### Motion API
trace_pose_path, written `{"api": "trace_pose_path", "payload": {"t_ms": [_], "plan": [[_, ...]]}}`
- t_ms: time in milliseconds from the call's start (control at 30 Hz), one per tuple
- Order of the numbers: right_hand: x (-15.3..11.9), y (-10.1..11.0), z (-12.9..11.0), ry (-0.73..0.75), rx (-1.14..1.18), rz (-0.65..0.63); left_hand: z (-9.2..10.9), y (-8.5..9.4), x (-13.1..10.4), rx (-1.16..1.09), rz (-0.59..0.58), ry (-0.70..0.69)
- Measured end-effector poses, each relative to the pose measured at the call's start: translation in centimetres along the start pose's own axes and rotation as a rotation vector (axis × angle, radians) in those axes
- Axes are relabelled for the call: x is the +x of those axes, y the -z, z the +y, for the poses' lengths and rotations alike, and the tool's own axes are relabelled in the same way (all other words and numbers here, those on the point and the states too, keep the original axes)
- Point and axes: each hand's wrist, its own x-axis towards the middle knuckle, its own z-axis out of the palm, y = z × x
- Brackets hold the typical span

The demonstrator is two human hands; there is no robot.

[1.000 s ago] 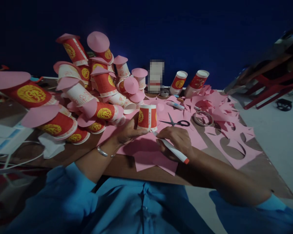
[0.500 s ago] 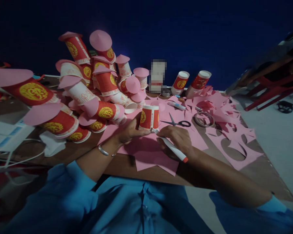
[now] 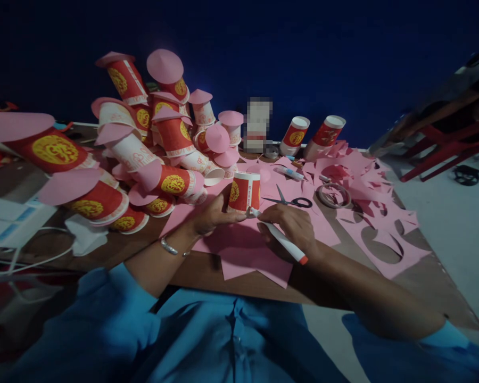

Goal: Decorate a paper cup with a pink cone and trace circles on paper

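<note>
Left of the scissors (image 3: pixel 286 202), the left hand (image 3: pixel 212 215) is gripping the cup (image 3: pixel 241 194) while the right hand (image 3: pixel 290 223) is clamping the pen (image 3: pixel 286 243), its tip shifting slightly rightward, apparently advancing along the cup's lower edge.

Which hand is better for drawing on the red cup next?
Probably the right hand: it grips the white pen, with the tip near the lower edge of the red cup. The left hand is busy holding that cup.

Dark blue wall (image 3: pixel 303 58), pale floor (image 3: pixel 459 229), dim light; red chair (image 3: pixel 453 139), apparently.
</note>
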Motion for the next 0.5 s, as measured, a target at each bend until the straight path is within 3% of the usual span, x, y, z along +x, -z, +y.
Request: {"api": "trace_pose_path", "payload": {"t_ms": [500], "plan": [[0.16, 0.02, -0.20, 0.042, 0.010, 0.010, 0.01, -0.28, -0.07, -0.039, 0.048, 0.019]]}}
